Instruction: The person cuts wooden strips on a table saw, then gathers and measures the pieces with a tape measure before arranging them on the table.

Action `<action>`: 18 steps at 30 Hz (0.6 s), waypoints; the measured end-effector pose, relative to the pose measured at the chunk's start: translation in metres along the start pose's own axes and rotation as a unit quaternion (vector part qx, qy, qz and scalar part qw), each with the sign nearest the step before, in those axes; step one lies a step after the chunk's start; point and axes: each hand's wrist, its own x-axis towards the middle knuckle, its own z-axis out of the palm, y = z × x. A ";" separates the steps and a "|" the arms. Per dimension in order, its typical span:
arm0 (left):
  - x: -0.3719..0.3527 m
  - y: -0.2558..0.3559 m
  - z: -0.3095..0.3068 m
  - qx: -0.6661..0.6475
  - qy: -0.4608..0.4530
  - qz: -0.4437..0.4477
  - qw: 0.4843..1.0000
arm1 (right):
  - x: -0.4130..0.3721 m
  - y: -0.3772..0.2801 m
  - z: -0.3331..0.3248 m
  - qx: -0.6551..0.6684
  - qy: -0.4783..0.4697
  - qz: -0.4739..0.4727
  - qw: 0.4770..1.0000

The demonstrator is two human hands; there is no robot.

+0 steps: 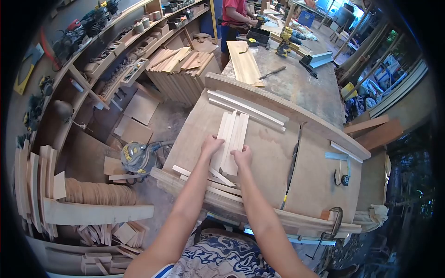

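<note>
My left hand (212, 144) grips the left edge of a bundle of pale wood strips (230, 134), fingers curled against it. From the right side, my right hand (243, 156) holds the same bundle near its lower end. The strips lie lengthwise side by side on a plywood work board (269, 162), and one or two stick out farther at the top. Beyond them, long narrow white strips (248, 110) rest along the board. A short loose strip (221, 177) lies slanted just below the bundle, between my forearms.
Raised wooden rails (296, 106) border the board. On its right are a tape measure (345, 180), a square (334, 156) and a C-clamp (337, 220). A yellow drill (288, 41) stands on the far table, where another person (235, 16) works. A sander (137, 156) sits left.
</note>
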 end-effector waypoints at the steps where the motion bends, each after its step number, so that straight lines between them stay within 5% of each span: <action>1: 0.001 0.000 0.001 -0.064 -0.019 -0.022 0.998 | -0.001 0.000 0.001 0.000 0.002 0.000 1.000; 4: 0.021 -0.012 0.012 -0.180 -0.126 0.056 0.974 | 0.008 0.005 0.002 0.094 -0.024 0.010 0.995; 7: 0.001 0.023 0.003 -0.265 -0.158 0.016 0.951 | 0.018 0.012 0.003 0.198 -0.062 0.025 0.978; 9: -0.003 0.048 -0.001 -0.258 -0.180 0.050 0.948 | 0.014 -0.006 -0.012 0.384 -0.098 0.003 0.918; 12: -0.006 0.083 0.000 -0.245 -0.225 0.098 0.938 | 0.021 -0.019 -0.039 0.474 -0.185 -0.077 0.858; 18: -0.039 0.152 0.021 -0.166 -0.265 0.214 0.926 | 0.000 -0.067 -0.115 0.453 -0.152 -0.085 0.874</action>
